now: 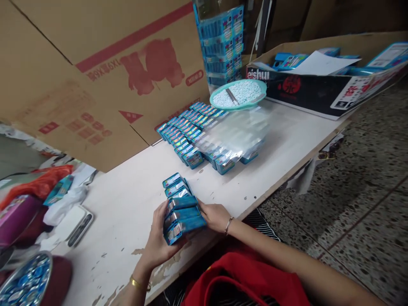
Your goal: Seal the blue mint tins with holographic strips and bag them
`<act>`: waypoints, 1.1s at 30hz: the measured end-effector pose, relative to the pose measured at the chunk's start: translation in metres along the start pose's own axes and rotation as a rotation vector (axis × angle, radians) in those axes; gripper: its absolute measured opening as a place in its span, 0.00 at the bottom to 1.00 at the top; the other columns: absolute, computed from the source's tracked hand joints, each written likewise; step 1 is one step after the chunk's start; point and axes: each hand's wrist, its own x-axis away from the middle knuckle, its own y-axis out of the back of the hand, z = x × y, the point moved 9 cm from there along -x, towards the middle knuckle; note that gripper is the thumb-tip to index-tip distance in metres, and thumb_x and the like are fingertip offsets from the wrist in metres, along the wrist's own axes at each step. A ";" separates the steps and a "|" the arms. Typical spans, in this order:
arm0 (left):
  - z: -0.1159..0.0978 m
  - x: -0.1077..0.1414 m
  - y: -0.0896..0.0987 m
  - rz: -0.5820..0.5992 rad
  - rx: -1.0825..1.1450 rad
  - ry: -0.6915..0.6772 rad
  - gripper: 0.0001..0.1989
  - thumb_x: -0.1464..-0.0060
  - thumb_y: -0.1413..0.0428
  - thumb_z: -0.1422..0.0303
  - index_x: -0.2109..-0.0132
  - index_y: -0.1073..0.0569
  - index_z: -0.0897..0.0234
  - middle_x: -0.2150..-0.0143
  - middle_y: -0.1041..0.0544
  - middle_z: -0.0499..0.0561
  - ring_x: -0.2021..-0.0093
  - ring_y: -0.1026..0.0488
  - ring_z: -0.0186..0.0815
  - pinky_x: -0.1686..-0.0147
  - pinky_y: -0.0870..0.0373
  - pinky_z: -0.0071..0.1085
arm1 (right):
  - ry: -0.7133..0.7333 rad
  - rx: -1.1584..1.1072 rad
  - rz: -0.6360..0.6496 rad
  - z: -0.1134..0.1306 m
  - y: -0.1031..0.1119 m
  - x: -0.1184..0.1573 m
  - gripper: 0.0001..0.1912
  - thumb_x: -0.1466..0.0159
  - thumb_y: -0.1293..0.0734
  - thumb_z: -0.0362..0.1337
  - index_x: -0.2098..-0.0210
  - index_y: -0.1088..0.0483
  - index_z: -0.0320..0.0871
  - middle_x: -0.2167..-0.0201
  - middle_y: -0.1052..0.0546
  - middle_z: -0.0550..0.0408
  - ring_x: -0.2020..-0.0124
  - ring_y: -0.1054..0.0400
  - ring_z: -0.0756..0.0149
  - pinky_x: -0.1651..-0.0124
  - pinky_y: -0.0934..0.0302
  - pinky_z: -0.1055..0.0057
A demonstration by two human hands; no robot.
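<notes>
My left hand (157, 240) is wrapped round the near left side of a short row of small blue packs (185, 213). On their right side my right hand (217, 216) presses with its fingers, so the row is gripped between both hands. The packs are tilted near the table's front edge; some fingertips are hidden behind them. Just beyond, a few more blue packs (174, 182) continue the row. Farther back, several rows of like packs (183, 131) stand on the table, partly covered by a pile of clear plastic film (237, 131).
A teal tray (263, 95) of white pellets carries a dark tweezers-like tool (232, 97). A large cardboard carton (105, 85) walls the back left. At right sits a black carton (306, 95) with blue packages. A white device (75, 225) and a bowl (60, 276) lie left.
</notes>
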 end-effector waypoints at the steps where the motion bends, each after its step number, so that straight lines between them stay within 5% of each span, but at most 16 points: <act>1: 0.002 0.003 -0.004 0.012 -0.011 -0.024 0.49 0.55 0.36 0.59 0.32 0.52 0.55 0.38 0.39 0.60 0.38 0.38 0.49 0.43 0.35 0.47 | 0.005 0.007 0.001 -0.001 0.000 0.000 0.28 0.32 0.46 0.38 0.33 0.48 0.42 0.56 0.21 0.46 0.58 0.25 0.56 0.61 0.40 0.67; 10: -0.003 -0.003 -0.017 0.165 -0.201 -0.063 0.48 0.53 0.37 0.61 0.30 0.53 0.53 0.35 0.45 0.61 0.37 0.44 0.53 0.41 0.40 0.52 | 0.026 0.037 0.030 -0.001 -0.004 0.006 0.33 0.31 0.47 0.36 0.30 0.64 0.53 0.51 0.22 0.54 0.58 0.26 0.61 0.61 0.40 0.71; 23: -0.015 0.014 -0.026 0.153 -0.275 -0.176 0.41 0.41 0.46 0.66 0.29 0.62 0.57 0.30 0.48 0.61 0.30 0.53 0.51 0.38 0.41 0.52 | 0.041 0.068 0.104 -0.007 -0.008 0.007 0.29 0.31 0.48 0.39 0.31 0.56 0.51 0.47 0.25 0.53 0.52 0.29 0.60 0.56 0.39 0.68; 29: -0.028 0.023 -0.033 0.090 -0.478 -0.168 0.38 0.39 0.50 0.69 0.29 0.64 0.63 0.33 0.41 0.63 0.33 0.44 0.49 0.42 0.34 0.45 | 0.049 0.057 0.129 -0.007 -0.006 0.007 0.29 0.30 0.48 0.40 0.31 0.55 0.51 0.46 0.26 0.54 0.51 0.29 0.59 0.56 0.39 0.68; 33: -0.038 0.019 -0.034 0.128 -0.698 -0.123 0.33 0.40 0.51 0.72 0.31 0.53 0.68 0.47 0.28 0.64 0.48 0.30 0.49 0.56 0.28 0.42 | 0.064 0.046 0.129 -0.010 -0.004 0.007 0.29 0.31 0.47 0.41 0.31 0.53 0.50 0.48 0.24 0.52 0.53 0.28 0.58 0.57 0.39 0.67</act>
